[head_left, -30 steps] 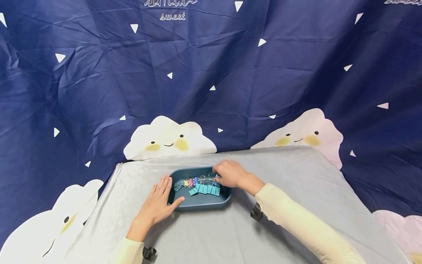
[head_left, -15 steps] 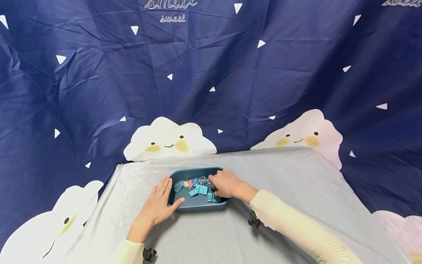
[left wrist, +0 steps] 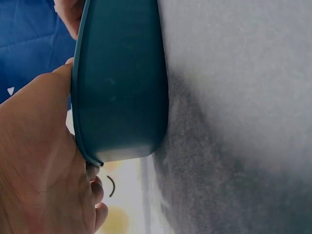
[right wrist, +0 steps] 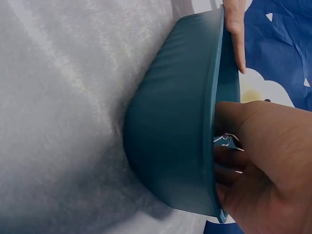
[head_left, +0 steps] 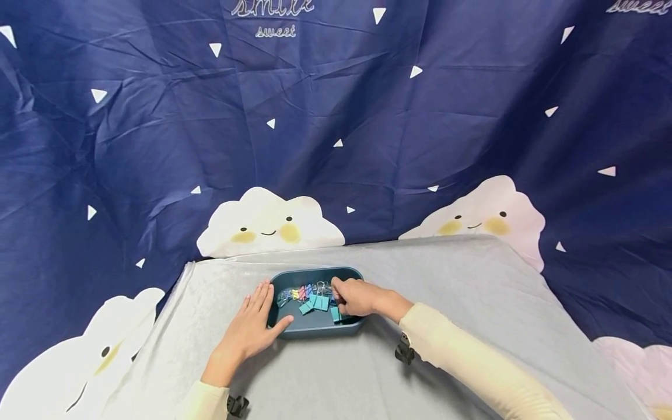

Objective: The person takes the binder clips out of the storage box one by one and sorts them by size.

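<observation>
A dark teal plastic bin sits on the grey cloth with several binder clips inside. My left hand rests on its left end, fingers straight along the outside and thumb over the front rim. My right hand reaches into the right end with curled fingers. In the right wrist view, silver wire handles show between its thumb and fingers, which pinch a binder clip mostly hidden by the hand. A teal binder clip shows just below the fingers. Larger teal binder clips lie mid-bin.
Small yellow, pink and blue binder clips lie in a row along the bin's back left. Grey cloth covers the table. A navy curtain with white clouds hangs behind it.
My right hand has come down and toward the front of the bin; teal binder clips at the right end shifted forward, away from the middle ones. My left hand stays on the bin.
</observation>
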{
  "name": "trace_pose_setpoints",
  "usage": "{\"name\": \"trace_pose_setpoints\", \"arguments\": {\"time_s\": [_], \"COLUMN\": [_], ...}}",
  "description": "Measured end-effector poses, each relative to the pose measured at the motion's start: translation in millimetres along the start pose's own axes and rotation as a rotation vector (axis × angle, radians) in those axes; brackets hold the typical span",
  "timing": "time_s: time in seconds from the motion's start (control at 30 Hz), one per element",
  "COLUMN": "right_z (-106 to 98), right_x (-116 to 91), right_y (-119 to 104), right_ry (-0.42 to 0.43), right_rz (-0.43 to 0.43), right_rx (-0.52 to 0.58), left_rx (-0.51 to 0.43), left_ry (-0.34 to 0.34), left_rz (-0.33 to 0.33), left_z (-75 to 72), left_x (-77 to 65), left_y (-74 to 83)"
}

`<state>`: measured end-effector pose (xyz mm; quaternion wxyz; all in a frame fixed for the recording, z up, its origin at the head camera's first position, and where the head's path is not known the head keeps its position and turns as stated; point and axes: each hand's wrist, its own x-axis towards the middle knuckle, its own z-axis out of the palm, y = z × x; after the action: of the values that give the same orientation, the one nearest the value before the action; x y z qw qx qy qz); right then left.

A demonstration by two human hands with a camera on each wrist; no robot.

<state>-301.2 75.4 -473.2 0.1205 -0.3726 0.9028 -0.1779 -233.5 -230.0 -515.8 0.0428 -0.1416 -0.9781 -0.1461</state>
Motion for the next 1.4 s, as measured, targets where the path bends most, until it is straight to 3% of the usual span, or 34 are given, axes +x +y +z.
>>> {"name": "trace_pose_setpoints", "arguments": {"time_s": [0.17, 0.4, 0.7, 1.0, 1.3, 1.4], "right_z": [-1.4, -5.8, -13.9, -15.4, -21.6, -24.7], "right_x": [1.1, 1.9, 1.9, 2.2, 1.5, 0.9], "right_y": [-1.8, -1.3, 0.8, 5.6, 8.8, 10.9], "right_ry": [-0.010, 0.067, 0.162, 0.164, 0.251, 0.258], "right_rz": [0.024, 0.000, -0.018, -0.046, -0.011, -0.011], "right_rx": [0.057, 0.045, 0.126, 0.294, 0.451, 0.445], "left_rx": [-0.017, -0.013, -0.011, -0.014, -0.016, -0.018], "left_ry": [-0.010, -0.014, -0.023, -0.004, -0.012, -0.013], "left_rz": [-0.006, -0.006, -0.009, -0.008, -0.017, -0.018], "left_z": [0.6, 0.5, -1.0, -0.4, 0.6, 1.1], "left_x": [-0.1, 0.3, 0.7, 0.8, 1.1, 0.9], "left_y": [0.6, -0.4, -0.9, -0.8, -0.9, -1.4]}}
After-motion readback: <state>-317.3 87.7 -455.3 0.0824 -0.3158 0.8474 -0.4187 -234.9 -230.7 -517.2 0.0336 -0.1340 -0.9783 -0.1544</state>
